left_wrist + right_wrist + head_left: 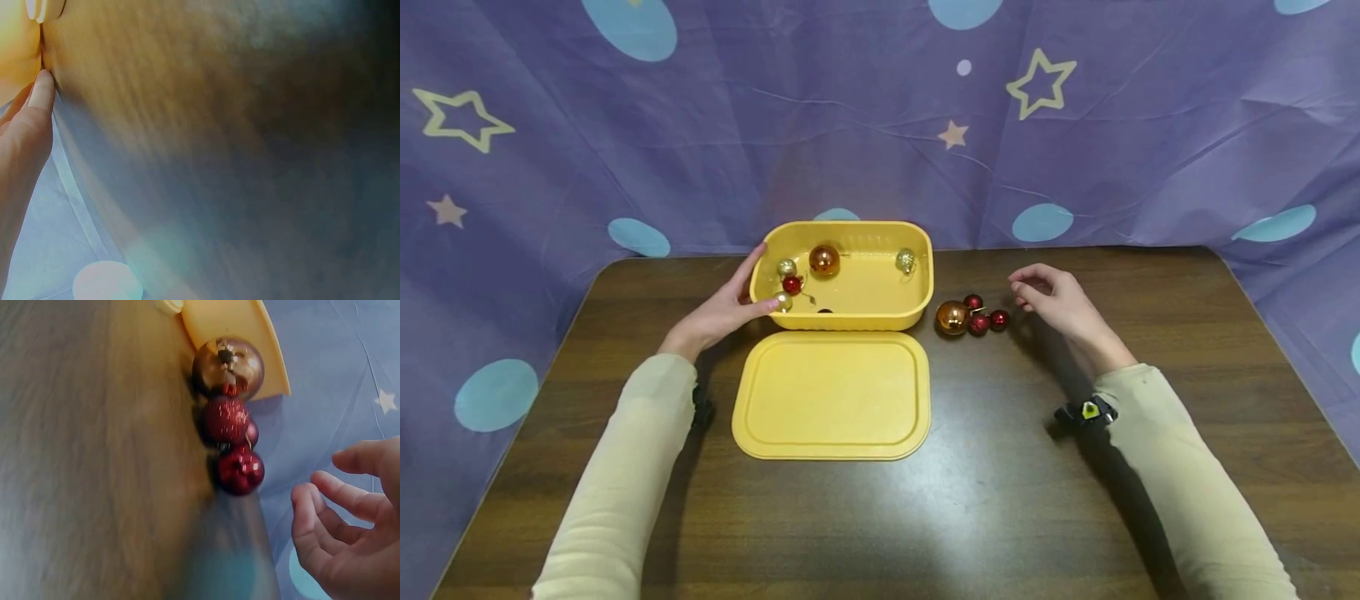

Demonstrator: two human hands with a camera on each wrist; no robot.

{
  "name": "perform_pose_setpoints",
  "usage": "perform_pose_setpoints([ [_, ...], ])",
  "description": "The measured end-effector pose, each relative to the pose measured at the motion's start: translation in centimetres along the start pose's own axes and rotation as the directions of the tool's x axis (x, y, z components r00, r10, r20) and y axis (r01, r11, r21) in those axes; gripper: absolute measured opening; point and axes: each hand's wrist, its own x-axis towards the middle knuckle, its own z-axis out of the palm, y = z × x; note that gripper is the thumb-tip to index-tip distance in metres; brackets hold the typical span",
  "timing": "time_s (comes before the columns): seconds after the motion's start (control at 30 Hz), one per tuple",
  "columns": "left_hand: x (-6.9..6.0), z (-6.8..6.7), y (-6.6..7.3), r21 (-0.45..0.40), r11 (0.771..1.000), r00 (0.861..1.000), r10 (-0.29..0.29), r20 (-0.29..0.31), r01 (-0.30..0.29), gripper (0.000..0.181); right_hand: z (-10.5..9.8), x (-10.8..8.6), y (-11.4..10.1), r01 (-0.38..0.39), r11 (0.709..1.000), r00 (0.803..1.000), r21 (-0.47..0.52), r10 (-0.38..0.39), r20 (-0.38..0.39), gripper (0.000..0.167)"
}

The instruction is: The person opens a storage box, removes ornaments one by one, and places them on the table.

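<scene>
My left hand (pixel 718 312) rests against the left end of a yellow plastic box (pixel 880 322), its thumb at the front corner and its fingers farther back. In the left wrist view one finger (pixel 42 94) touches the box's outside. Inside lie an orange bauble (pixel 824 261), a red bauble (pixel 792 285) and several small gold ones, one beside the thumb tip. To the right of the box, a shiny orange bauble (pixel 952 318) and several red baubles (pixel 241 470) are clustered. My right hand (pixel 1052 296) hovers just right of them, fingers loosely bent, holding nothing.
A yellow lid (pixel 831 396) lies flat on the brown wooden table (pixel 970 508), directly in front of the box. Behind the table's far edge hangs a purple cloth (pixel 865 150) with stars and blue spots.
</scene>
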Motion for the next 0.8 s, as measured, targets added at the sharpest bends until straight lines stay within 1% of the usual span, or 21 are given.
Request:
perform_pose_setpoints([
  [0.17, 0.1, -0.1, 0.0, 0.006, 1.0, 1.0, 0.0, 0.001, 0.0, 0.092, 1.2, 0.9, -0.9, 0.049, 0.998, 0.999, 0.04, -0.049, -0.006, 0.024],
  [0.2, 0.1, -0.1, 0.0, 0.004, 1.0, 1.0, 0.0, 0.0, 0.0, 0.092, 1.5, 0.9, -1.5, 0.056, 0.997, 0.998, 0.045, -0.056, -0.002, 0.024],
  [0.23, 0.1, -0.2, -0.1, 0.004, 1.0, 1.0, 0.001, 0.001, -0.001, 0.092, 1.7, 1.1, -1.8, 0.062, 0.997, 0.998, 0.05, -0.062, 0.002, 0.024],
  [0.4, 0.2, -0.3, -0.1, 0.006, 1.0, 1.0, 0.01, 0.007, -0.01, 0.092, 2.9, 2.1, -3.2, 0.096, 0.995, 0.995, 0.027, -0.097, 0.018, 0.023],
  [0.43, 0.2, -0.2, 0.0, 0.003, 1.0, 1.0, 0.01, 0.008, -0.01, 0.092, 3.1, 2.5, -3.0, 0.107, 0.994, 0.994, 0.025, -0.107, 0.021, 0.023],
  [0.57, 0.1, -0.1, 0.1, -0.003, 1.0, 1.0, 0.013, 0.016, -0.013, 0.093, 4.2, 3.0, -4.2, 0.141, 0.99, 0.989, 0.016, -0.142, 0.034, 0.023],
  [0.67, 0.0, 0.0, 0.2, -0.009, 1.0, 1.0, 0.015, 0.014, -0.015, 0.092, 5.0, 3.3, -5.0, 0.178, 0.984, 0.983, -0.007, -0.177, 0.048, 0.024],
  [0.8, 0.1, 0.0, 0.1, -0.018, 1.0, 1.0, 0.015, 0.007, -0.015, 0.091, 6.1, 3.7, -5.9, 0.216, 0.976, 0.974, -0.013, -0.214, 0.074, 0.027],
])
